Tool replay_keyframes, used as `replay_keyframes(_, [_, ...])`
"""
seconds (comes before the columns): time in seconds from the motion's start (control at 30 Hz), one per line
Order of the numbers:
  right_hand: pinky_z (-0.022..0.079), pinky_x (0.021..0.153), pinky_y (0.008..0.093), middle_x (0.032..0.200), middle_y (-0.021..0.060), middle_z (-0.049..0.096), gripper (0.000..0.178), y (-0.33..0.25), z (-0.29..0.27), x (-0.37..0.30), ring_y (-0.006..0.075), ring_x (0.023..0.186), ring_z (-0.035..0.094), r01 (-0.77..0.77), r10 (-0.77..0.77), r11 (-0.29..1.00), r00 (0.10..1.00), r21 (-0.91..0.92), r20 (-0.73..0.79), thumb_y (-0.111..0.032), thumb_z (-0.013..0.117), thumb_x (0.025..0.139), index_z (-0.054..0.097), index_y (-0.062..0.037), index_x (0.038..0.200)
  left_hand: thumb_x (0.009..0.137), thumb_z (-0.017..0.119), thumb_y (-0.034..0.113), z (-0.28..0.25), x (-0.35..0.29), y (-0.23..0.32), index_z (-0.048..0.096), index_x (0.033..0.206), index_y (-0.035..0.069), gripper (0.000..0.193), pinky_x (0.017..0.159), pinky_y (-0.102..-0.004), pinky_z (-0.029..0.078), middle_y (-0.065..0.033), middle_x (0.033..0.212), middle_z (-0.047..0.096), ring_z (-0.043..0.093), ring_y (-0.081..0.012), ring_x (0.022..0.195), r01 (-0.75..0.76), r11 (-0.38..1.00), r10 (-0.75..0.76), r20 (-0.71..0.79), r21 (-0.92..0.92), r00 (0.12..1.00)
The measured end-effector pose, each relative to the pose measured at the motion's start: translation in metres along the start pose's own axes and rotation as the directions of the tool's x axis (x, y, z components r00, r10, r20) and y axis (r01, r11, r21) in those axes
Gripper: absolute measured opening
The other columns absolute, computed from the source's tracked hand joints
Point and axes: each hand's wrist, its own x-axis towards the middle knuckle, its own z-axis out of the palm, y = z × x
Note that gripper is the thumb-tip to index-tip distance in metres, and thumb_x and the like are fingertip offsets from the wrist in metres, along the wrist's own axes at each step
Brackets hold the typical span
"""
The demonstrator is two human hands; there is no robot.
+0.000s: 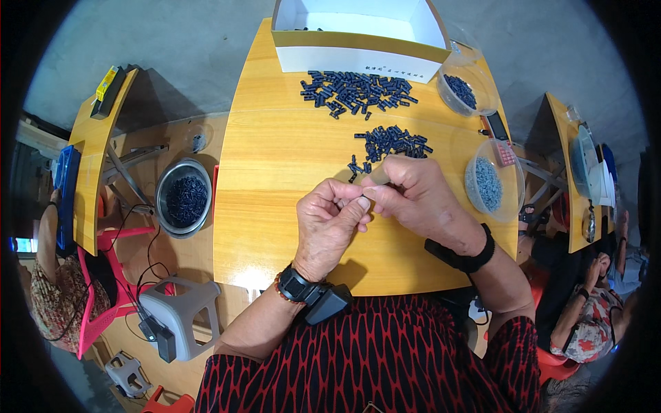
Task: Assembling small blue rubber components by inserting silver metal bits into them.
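Observation:
Over the near middle of the yellow wooden table [275, 199], my left hand [332, 219] and my right hand [416, 193] meet fingertip to fingertip. Both are closed in a pinch around a small dark piece [363, 197], mostly covered by the fingers, so its kind does not show. Just beyond the fingers lies a pile of small dark cylindrical parts [396, 141], a few strays reaching toward my left hand. Farther off spreads a larger pile of similar dark parts [358, 91]. To the right of my right hand stands a clear round tub [509, 199] holding small grey-blue pieces [486, 184].
A white box with a gold band [358, 58] stands at the far edge. Another clear tub [489, 96] holds dark pieces; a red calculator [505, 153] lies nearby. On the left are a metal bowl [165, 219] and a grey stool [179, 303]. People sit at side tables.

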Motion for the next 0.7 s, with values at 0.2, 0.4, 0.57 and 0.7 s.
replay_keyframes(0.2, [0.051,0.058,0.0225,0.079,0.0072,0.068,0.015,0.005,-0.006,0.002,0.0083,0.064,0.063,-0.084,0.065,0.969,0.994,0.231,0.092,-0.008,0.063,0.090,0.065,0.0069,0.087,0.091,0.064,-0.002,-0.001,0.001,0.000,0.061,0.097,0.000,0.007,0.056,-0.0244,0.054,-0.0088,0.084,0.068,0.064,-0.0117,0.066,-0.015,0.998,0.016,0.010,-0.058,1.000])
replay_keyframes(0.4, [0.052,0.059,0.0245,0.081,0.0061,0.067,0.012,0.007,-0.009,-0.005,0.0124,0.068,0.066,0.017,-0.006,0.984,0.998,0.175,-0.067,-0.006,0.067,0.088,0.066,0.0015,0.098,0.091,0.062,-0.002,-0.003,0.001,0.001,0.061,0.099,0.000,0.008,0.056,-0.0252,0.054,-0.0099,0.085,0.068,0.065,-0.0131,0.067,0.038,0.996,-0.038,0.000,-0.084,0.999])
replay_keyframes(0.57, [0.051,0.061,0.0332,0.078,0.0127,0.063,0.008,0.005,-0.005,-0.001,0.0281,0.072,0.065,0.366,-0.383,0.905,0.923,-0.219,-0.038,-0.002,0.068,0.082,0.061,-0.0014,0.086,0.091,0.062,-0.002,-0.007,0.002,0.000,0.061,0.099,0.001,0.009,0.055,-0.0249,0.053,-0.0103,0.087,0.069,0.066,-0.0129,0.067,0.042,0.992,-0.038,0.027,-0.120,0.999])
replay_keyframes(0.7, [0.048,0.057,0.0352,0.073,0.0121,0.057,0.011,0.010,-0.005,-0.002,0.0289,0.066,0.061,0.381,-0.406,0.880,0.914,-0.283,-0.030,-0.002,0.067,0.082,0.056,-0.0011,0.079,0.091,0.063,-0.002,-0.007,0.002,0.003,0.061,0.099,0.001,0.009,0.055,-0.0246,0.053,-0.0099,0.088,0.069,0.065,-0.0129,0.067,0.078,0.988,-0.071,0.057,-0.133,0.996])
